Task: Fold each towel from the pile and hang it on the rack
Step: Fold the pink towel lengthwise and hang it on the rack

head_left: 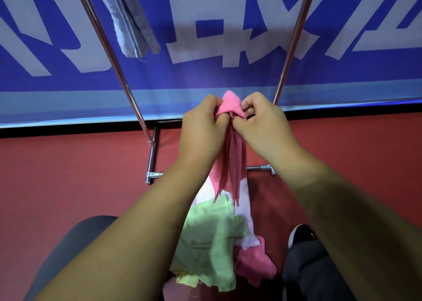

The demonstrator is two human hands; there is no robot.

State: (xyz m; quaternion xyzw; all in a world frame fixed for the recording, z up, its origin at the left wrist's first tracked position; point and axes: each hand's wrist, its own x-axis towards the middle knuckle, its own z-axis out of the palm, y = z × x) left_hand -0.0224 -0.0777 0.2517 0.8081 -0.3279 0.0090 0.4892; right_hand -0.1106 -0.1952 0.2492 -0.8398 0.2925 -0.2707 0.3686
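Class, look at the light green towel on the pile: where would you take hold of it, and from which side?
The light green towel lies crumpled on top of the pile; its corner nearest the person pokes free. Probably pinch that corner, coming down from above.

1 wide-angle view, worn on the head, faces forward and steeply down along both forearms, close to the left hand and right hand, with red floor below and blue banner ahead.
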